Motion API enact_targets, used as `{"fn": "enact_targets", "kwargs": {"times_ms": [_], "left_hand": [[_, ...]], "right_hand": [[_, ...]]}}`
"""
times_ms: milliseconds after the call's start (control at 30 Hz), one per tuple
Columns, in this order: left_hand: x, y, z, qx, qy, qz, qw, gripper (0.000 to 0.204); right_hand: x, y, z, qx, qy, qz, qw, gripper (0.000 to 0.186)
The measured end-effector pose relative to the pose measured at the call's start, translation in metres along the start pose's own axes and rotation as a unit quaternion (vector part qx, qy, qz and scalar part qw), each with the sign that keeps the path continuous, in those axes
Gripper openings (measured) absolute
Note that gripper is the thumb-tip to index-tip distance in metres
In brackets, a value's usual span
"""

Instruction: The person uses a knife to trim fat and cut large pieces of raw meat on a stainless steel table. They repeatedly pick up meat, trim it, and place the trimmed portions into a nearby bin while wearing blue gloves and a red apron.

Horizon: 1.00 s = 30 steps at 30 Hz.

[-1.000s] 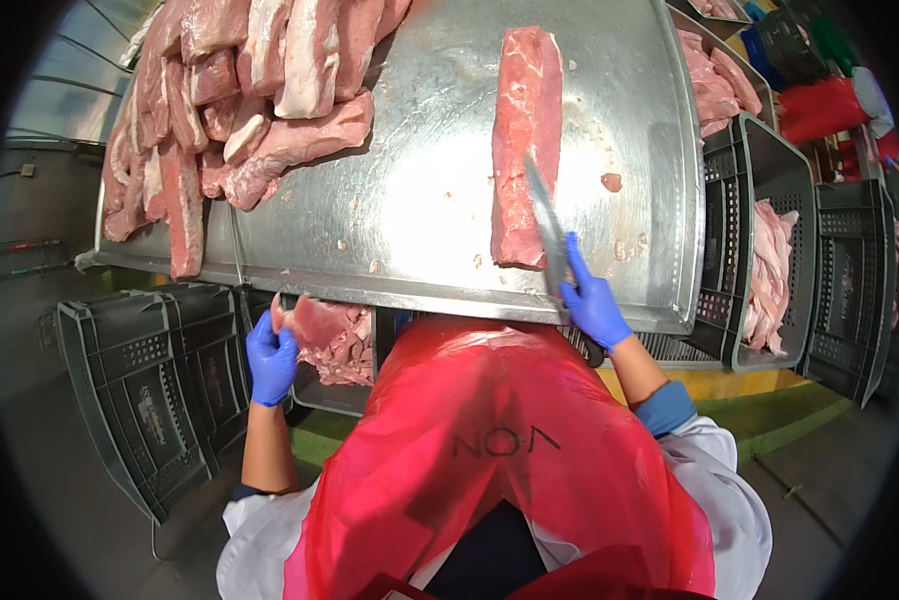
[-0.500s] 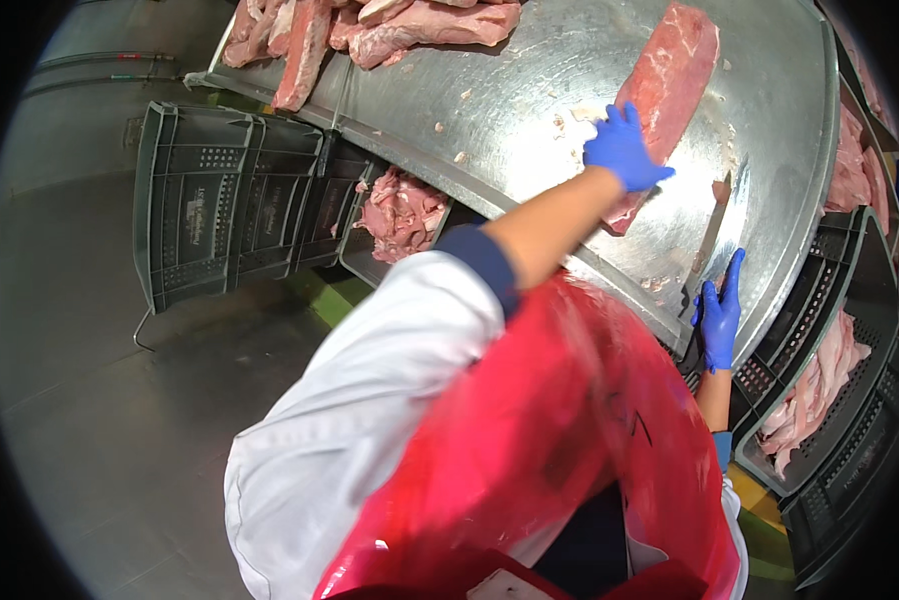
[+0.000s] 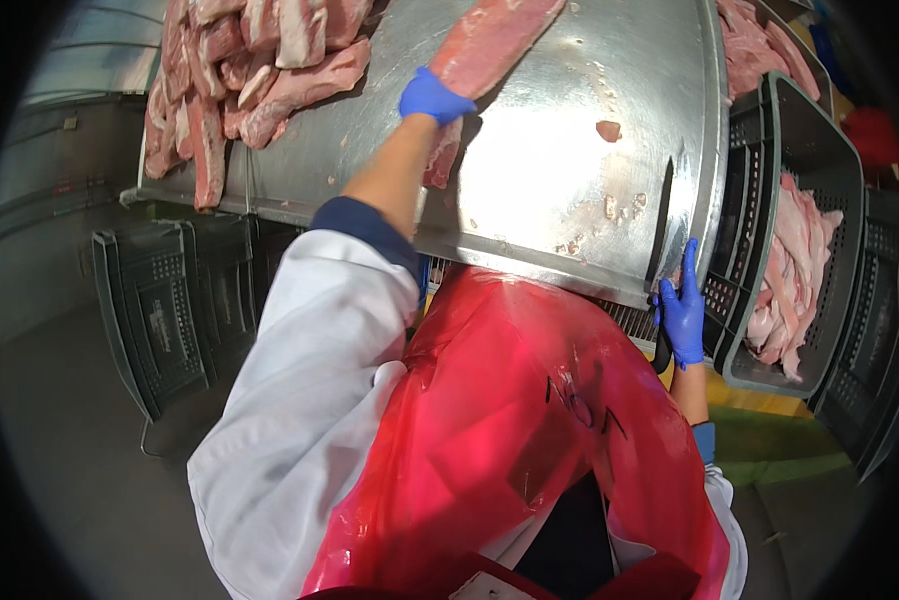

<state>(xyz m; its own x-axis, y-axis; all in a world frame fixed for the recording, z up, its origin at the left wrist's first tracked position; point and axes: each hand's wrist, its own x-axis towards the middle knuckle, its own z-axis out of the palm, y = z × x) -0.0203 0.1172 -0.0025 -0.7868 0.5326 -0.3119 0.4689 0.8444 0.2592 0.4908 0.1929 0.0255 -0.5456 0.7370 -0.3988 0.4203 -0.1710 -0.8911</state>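
My left hand (image 3: pixel 436 97), in a blue glove, grips a long slab of raw meat (image 3: pixel 497 42) near its lower end. The slab lies slantwise on the metal table (image 3: pixel 539 215), and its far end runs out at the top of the view. At the table's near right corner, my blue-gloved right hand (image 3: pixel 681 318) is closed round a knife (image 3: pixel 678 235), index finger stretched along it. The blade points away from me over the tabletop; most of the handle is hidden by the hand.
Many raw meat strips (image 3: pixel 259 75) are heaped on the table's left end. A dark crate (image 3: pixel 847 300) with pale trimmings (image 3: pixel 794 275) stands right of the table. More crates (image 3: pixel 159 310) stand at the left. A small meat scrap (image 3: pixel 608 131) lies on the metal.
My left hand has shifted the slab leftward over the table, closer to the heap. The knife stays in my right hand by the table corner. The whole view has turned.
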Motion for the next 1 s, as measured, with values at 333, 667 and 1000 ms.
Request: {"fn": "enact_targets", "kwargs": {"times_ms": [333, 667, 1000], "left_hand": [[-0.114, 0.021, 0.083, -0.684, -0.362, -0.139, 0.618, 0.056], [-0.182, 0.171, 0.109, 0.034, 0.158, 0.630, 0.760, 0.047], [-0.096, 0.227, 0.055, -0.066, -0.173, 0.401, 0.897, 0.079]], "right_hand": [[-0.015, 0.001, -0.015, -0.070, 0.017, -0.023, 0.997, 0.080], [-0.018, -0.005, -0.028, -0.008, 0.101, -0.037, 0.994, 0.079], [-0.043, 0.013, -0.022, -0.005, 0.143, -0.010, 0.990, 0.082]]}}
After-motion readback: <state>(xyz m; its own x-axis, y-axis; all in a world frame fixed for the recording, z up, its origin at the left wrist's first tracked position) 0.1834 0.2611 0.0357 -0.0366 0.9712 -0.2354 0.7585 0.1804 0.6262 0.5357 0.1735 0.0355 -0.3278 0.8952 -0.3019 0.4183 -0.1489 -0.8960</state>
